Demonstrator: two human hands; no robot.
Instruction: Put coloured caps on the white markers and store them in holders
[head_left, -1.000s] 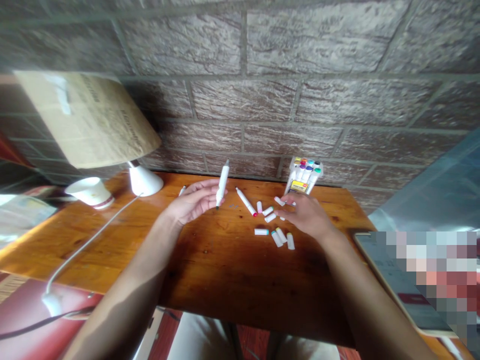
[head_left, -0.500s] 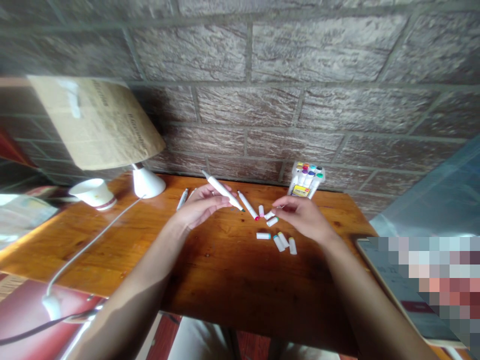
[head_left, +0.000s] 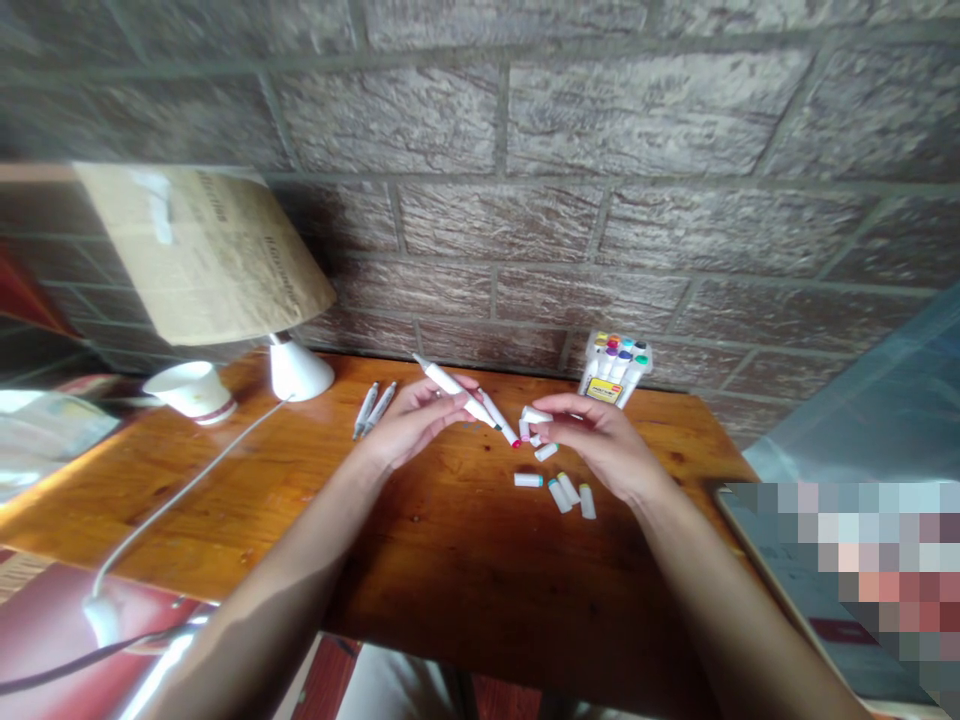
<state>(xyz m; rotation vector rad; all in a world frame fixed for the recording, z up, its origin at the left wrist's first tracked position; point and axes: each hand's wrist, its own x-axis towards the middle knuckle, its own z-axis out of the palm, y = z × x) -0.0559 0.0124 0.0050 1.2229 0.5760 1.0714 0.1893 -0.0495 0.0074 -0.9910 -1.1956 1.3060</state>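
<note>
My left hand point(head_left: 409, 425) pinches a white marker point(head_left: 448, 384), tilted with its dark end toward the lower right. Between the thumb and fingers of my right hand point(head_left: 607, 445) is a white marker cap point(head_left: 534, 414), a short way apart from that dark end. Another marker with a red end point(head_left: 501, 420) lies on the table just behind the held one, partly covered. Below my right fingertips lie a pink-ended cap point(head_left: 524, 431) and a green-ended cap point(head_left: 547, 452). Nearer to me are several loose caps, among them a blue-ended cap point(head_left: 528, 480).
Two grey-white markers point(head_left: 373, 410) lie left of my left hand. A clear case of markers point(head_left: 611, 370) stands by the brick wall point(head_left: 540, 290). At left are a lamp point(head_left: 300, 370), its cord point(head_left: 187, 475) and a paper cup point(head_left: 195, 392); a screen-like panel point(head_left: 780, 560) is at right.
My right hand has lifted slightly and a white cap now shows in its fingers. The marker in my left hand has shifted a little right and down within the view.
</note>
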